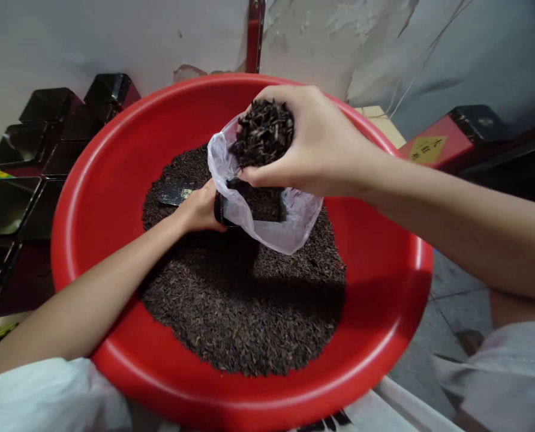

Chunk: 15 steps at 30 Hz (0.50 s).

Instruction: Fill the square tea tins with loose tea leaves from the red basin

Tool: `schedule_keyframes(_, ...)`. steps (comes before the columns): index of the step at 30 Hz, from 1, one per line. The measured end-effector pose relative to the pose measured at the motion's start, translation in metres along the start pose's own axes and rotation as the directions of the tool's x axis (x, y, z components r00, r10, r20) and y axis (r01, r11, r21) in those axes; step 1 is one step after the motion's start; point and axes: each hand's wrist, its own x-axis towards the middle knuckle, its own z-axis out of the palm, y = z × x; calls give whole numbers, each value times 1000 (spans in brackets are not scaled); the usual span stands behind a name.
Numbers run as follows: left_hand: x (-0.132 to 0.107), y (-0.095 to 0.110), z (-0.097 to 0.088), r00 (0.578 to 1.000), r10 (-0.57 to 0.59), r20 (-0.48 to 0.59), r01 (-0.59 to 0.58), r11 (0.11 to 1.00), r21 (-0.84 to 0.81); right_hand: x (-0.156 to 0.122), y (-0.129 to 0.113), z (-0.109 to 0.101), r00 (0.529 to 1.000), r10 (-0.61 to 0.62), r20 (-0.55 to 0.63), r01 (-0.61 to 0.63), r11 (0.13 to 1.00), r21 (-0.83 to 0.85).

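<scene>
My right hand (316, 141) is closed round a clump of dark loose tea leaves (267, 132), held above the mouth of a dark tin (222, 211). A clear plastic bag (271, 236) lines this tin and spreads out over its rim. Tea shows inside the bag. At the tin's left side, my left hand (200, 210) grips it; some of those fingers are hidden behind it. Under both hands, a large red basin (101, 222) holds a broad heap of tea leaves (245, 324). A black lid (174, 192) lies on the heap beside my left hand.
Several dark-topped tins (15, 204) stand close together left of the basin. On the right, a red tin (447, 141) with a yellow label lies near the wall. Behind the basin rises a peeling wall (321, 42). Grey floor tiles (451, 300) show at lower right.
</scene>
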Motion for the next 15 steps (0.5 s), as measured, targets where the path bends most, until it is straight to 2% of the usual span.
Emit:
schedule_keyframes(2, 0, -3, 3, 1000, -11, -8, 11, 1000, -20, 0, 3, 3, 997, -79, 25, 81, 994, -74)
schedule_keyframes(6, -1, -5, 6, 1000, -31, -7, 31, 1000, -5, 1, 6, 6, 995, -86, 50, 91, 989, -117)
schedule_keyframes(9, -1, -4, 5, 999, -24, -22, 24, 1000, 4, 2, 8, 7, 988, -131, 85, 144, 975, -171)
schedule_keyframes(13, -1, -1, 1, 999, -50, 20, 50, 999, -7, -2, 8, 3, 958, -210, 194, 249, 947, -203)
schedule_keyframes(15, -1, 0, 1, 998, -58, 21, 59, 998, -37, -15, 3, 2, 927, -317, 201, 351, 922, -165)
